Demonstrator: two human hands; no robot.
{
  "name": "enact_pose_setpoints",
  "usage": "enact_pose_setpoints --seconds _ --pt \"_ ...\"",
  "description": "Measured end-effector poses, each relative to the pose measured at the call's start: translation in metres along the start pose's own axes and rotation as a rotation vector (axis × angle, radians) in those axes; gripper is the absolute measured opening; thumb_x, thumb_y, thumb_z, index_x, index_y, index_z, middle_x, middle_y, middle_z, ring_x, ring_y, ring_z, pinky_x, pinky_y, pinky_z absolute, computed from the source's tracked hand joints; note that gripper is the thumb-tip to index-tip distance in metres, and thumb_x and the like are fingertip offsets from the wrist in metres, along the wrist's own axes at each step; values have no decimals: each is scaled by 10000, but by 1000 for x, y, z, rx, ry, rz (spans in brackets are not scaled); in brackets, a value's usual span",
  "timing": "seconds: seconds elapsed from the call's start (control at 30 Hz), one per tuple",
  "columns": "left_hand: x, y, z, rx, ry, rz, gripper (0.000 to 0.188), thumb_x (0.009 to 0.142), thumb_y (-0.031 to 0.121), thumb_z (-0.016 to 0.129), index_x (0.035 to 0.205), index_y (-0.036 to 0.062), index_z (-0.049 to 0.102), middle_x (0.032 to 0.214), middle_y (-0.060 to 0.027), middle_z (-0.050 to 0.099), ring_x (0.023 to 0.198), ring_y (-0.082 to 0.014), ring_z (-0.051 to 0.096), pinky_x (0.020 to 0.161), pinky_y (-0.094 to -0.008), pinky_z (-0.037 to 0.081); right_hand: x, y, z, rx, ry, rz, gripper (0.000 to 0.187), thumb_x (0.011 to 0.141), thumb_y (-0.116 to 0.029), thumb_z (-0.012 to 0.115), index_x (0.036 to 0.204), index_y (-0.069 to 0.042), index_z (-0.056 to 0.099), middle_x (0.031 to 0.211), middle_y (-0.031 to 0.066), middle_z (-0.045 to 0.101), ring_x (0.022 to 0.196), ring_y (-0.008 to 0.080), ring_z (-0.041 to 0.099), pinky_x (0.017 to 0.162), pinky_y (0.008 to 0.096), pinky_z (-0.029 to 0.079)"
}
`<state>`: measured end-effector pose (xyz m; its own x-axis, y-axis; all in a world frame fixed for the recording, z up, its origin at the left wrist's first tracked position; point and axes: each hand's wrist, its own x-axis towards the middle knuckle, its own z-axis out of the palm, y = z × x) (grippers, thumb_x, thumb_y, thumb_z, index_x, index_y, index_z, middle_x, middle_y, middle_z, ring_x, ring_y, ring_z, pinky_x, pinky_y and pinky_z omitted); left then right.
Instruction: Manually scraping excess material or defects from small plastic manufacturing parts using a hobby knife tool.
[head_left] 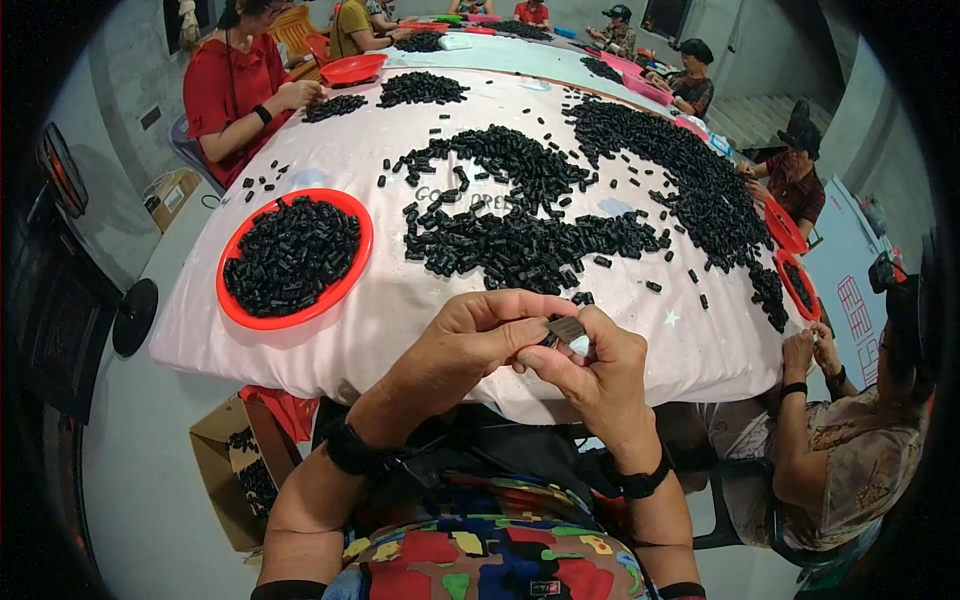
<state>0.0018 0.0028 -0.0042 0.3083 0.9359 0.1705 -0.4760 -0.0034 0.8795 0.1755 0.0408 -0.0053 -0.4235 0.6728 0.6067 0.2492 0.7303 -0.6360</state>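
Left hand (485, 335) and right hand (603, 365), fingers pinched around a small dark piece (566, 330) above the near edge of the bench (700, 350). Presumably light, stiff and slick, it suits gripping by its sides. Beyond: heaped black pieces (520, 250).

Rm w/ plain grey walls (105, 90), pale floor (165, 440). Lg pink-clothed table (190, 335) in ctr. L side: standing fan (66, 172) nr dark panelled door or cabinet (45, 300), cardboard box (173, 196) by wall. Back: wooden chair (292, 32) L, dark window (665, 18) R of ctr, grey steps (765, 122) far R. Light's brighter on table, dimmer at L.
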Motion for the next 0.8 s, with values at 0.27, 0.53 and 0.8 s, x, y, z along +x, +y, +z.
enact_pose_setpoints --seconds 0.27,0.53,0.8 --pt "0 1 0 44 22 -26 285 937 80 520 1191 -43 565 1056 -104 648 964 -152 627 875 -269 493 1 2 2 -34 10 -28 334 748 -336 779 807 -37 642 576 68 585 474 146 564 434 264 417" --pt "0 0 -1 27 39 -26 282 934 81 525 1185 -37 572 1067 -104 643 981 -149 618 873 -264 490 -1 0 2 -26 -5 -25 348 743 -343 781 809 -36 632 574 75 581 469 154 565 433 264 417" --pt "-1 1 1 1 39 -40 283 927 73 530 1185 -34 572 1065 -103 645 975 -143 619 868 -261 493 0 3 0 -50 3 -28 394 735 -382 781 734 -44 578 535 51 524 451 139 528 421 264 401"
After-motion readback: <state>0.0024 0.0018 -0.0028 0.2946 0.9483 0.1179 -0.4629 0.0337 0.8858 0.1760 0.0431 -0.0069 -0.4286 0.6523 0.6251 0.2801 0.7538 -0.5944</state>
